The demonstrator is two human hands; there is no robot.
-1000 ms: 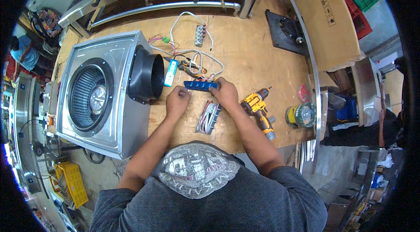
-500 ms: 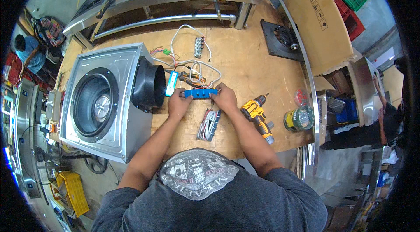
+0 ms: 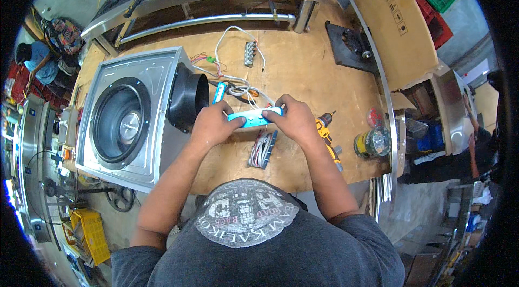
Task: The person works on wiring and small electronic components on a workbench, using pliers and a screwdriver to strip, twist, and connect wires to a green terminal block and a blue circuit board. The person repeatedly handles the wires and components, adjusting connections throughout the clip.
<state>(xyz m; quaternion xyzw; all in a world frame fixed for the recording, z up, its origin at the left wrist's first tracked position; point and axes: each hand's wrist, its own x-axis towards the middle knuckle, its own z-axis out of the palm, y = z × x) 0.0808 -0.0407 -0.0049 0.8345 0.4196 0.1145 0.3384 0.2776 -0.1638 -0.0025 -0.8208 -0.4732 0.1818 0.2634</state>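
A blue push-button switch panel (image 3: 252, 119) is held level between my two hands, its face bright with glare. My left hand (image 3: 212, 124) grips one end, thumb on the near face. At the other end, my right hand (image 3: 295, 119) pinches it the same way. White wires (image 3: 252, 95) run from behind the panel toward the far side of the bench. A blue-and-white strip (image 3: 219, 93) stands just beyond my left hand, by pliers with orange-and-black handles (image 3: 244, 90). Below the panel lies a bundle of wires (image 3: 262, 149) with a blue piece alongside.
A metal blower housing (image 3: 174, 103) with a black duct collar (image 3: 189, 97) stands left on the wooden bench (image 3: 303, 70). At right are a yellow cordless drill (image 3: 325, 131), a jar (image 3: 372, 142) and a black burner plate (image 3: 348, 49). A terminal block (image 3: 250, 53) lies farther back.
Both hands have shifted slightly right with the panel and tilted it, so its face now catches the light. My right hand and forearm now cover part of the drill.
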